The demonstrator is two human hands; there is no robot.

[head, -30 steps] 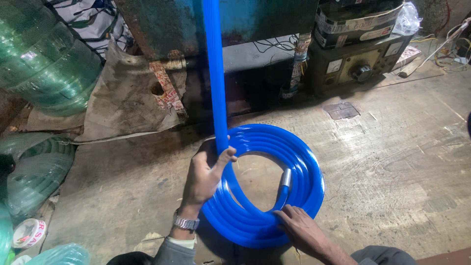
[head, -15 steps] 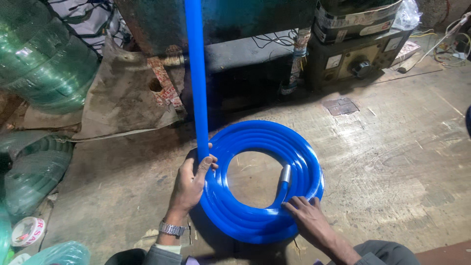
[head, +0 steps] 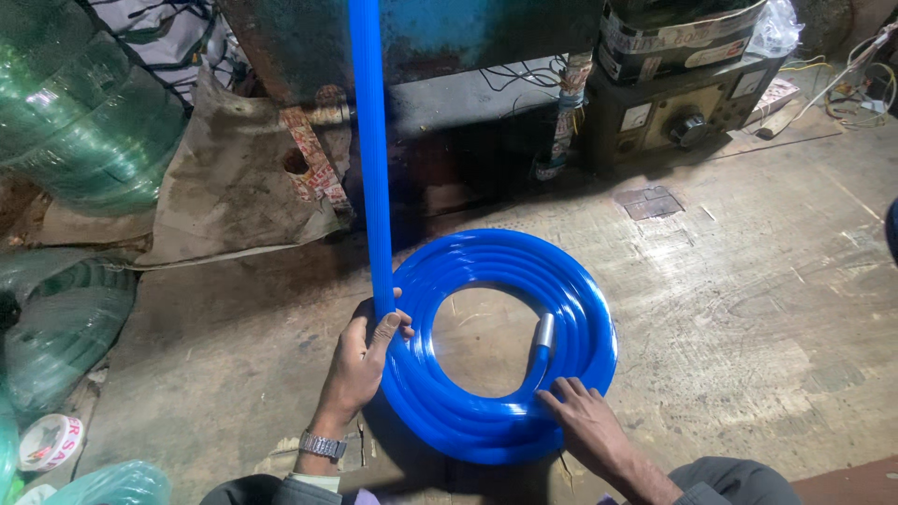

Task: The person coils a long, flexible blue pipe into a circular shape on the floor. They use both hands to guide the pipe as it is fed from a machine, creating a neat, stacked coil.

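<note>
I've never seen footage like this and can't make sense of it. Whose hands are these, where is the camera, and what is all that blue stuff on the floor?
There is no machine at work here: a person is working with two bare hands, and the single camera sits on that person's head, looking down. That is why you see only forearms and hands.

The blue stuff is a blue hose wound into a flat round coil on the dusty floor. The left hand, with a wristwatch on its wrist, grips the hose where it rises straight up out of the picture. The right hand lies flat on the near edge of the coil. A metal end piece shows inside the ring.

On the left lie green hose coils; behind stands a worn metal machine.
</note>
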